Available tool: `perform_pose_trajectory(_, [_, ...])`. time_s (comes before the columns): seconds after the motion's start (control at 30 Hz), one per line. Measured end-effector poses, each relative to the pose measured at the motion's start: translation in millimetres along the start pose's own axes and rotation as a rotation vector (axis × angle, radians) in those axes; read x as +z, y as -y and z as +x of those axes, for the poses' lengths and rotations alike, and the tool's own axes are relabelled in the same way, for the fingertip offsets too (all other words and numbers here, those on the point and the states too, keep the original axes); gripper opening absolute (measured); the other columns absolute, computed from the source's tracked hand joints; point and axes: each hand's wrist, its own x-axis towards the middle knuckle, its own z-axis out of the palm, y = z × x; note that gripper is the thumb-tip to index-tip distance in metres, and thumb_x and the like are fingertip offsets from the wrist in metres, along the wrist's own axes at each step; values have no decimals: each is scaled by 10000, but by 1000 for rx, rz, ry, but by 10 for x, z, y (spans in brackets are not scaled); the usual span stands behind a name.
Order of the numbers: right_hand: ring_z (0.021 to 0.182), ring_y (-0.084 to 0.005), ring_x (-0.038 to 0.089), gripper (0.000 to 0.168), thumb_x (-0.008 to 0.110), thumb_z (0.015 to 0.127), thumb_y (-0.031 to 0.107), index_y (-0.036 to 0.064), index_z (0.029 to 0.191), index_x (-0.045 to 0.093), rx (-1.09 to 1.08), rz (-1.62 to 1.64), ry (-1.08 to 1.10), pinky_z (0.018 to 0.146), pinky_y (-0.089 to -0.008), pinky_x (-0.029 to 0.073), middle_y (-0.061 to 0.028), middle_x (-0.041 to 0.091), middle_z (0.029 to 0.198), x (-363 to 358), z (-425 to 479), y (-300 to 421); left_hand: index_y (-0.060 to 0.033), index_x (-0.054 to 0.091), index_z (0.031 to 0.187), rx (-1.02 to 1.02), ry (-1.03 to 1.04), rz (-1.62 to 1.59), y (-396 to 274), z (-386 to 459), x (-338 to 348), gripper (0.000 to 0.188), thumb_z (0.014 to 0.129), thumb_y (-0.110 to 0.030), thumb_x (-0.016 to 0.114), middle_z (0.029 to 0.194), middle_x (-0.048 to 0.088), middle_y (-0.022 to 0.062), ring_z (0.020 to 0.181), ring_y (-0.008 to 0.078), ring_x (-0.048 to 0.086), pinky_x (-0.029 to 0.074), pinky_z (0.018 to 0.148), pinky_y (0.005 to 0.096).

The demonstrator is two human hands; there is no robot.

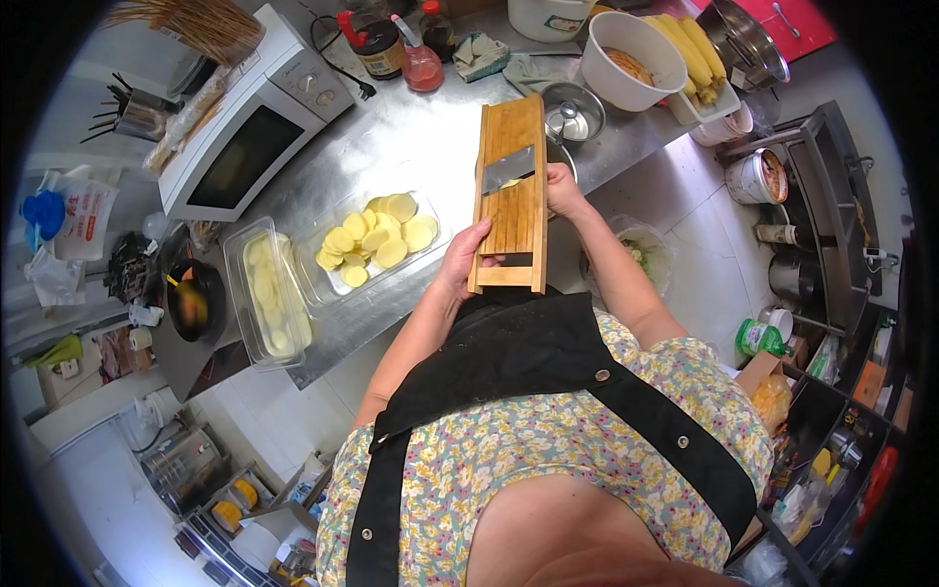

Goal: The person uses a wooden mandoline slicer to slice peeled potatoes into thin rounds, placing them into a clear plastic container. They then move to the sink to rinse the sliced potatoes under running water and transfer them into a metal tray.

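My left hand (468,253) grips the lower left edge of a wooden mandoline slicer (513,227), its thumb on the front and fingers at the slot near the bottom. My right hand (563,191) holds the slicer's right edge, near the metal blade (510,170), its fingers partly hidden behind the board. A small yellow scrap lies at the blade. To the left, round potato slices (391,252) lie heaped in a clear plastic tray (312,282). Beside it, a second clear container (297,359) holds more pale yellow slices.
A microwave oven (246,158) stands on the steel counter (330,165). Behind the slicer are a cloth (480,57), sauce bottles, a steel bowl (598,121) with a spoon, a white tub (623,37) and corn cobs (682,51). A lined bin (656,249) stands below, right of the counter.
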Motion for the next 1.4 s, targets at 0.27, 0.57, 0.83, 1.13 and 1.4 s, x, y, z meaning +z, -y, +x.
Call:
perform_pose_trajectory(0.27, [754, -58, 547, 116, 606, 779, -19, 0, 892, 625, -185, 6, -63, 671, -214, 454, 16, 621, 849, 47, -4, 37, -10, 514, 1049, -48, 8, -162, -57, -13, 81, 331, 876, -293, 508, 821, 606, 94, 466, 89, 499, 411, 391, 152])
perform_pose_trajectory(0.57, [763, -87, 554, 106, 579, 790, -4, -6, 888, 618, -82, -191, -266, 682, -238, 460, -15, 620, 837, -84, 84, 86, -1, 514, 1019, -116, 195, -146, -96, -78, 47, 330, 879, -299, 501, 705, 589, 86, 412, 80, 472, 412, 375, 177])
perform_pose_trajectory(0.83, [767, -299, 599, 181, 601, 752, 149, 88, 915, 653, 3, -1086, -123, 687, -352, 477, -114, 630, 845, -261, 74, 259, -16, 516, 1003, 20, -39, -131, -122, -117, -31, 326, 861, -309, 530, 687, 572, 79, 390, 80, 436, 363, 347, 167])
perform_pose_trajectory(1.13, [623, -161, 597, 138, 626, 773, 167, 36, 805, 653, 59, -845, -349, 595, -270, 462, -88, 631, 725, -247, -72, 364, -33, 466, 1094, 308, -72, -335, -307, -725, -529, 314, 902, -280, 443, 822, 577, 92, 438, 96, 453, 376, 351, 168])
perform_pose_trajectory(1.4, [539, -72, 529, 250, 623, 810, 253, 16, 732, 626, 363, -378, 42, 508, -235, 423, -17, 563, 611, 759, -185, 297, -27, 505, 999, 652, -541, -218, -164, -1744, -1087, 282, 894, -286, 467, 733, 568, 73, 436, 93, 460, 392, 388, 204])
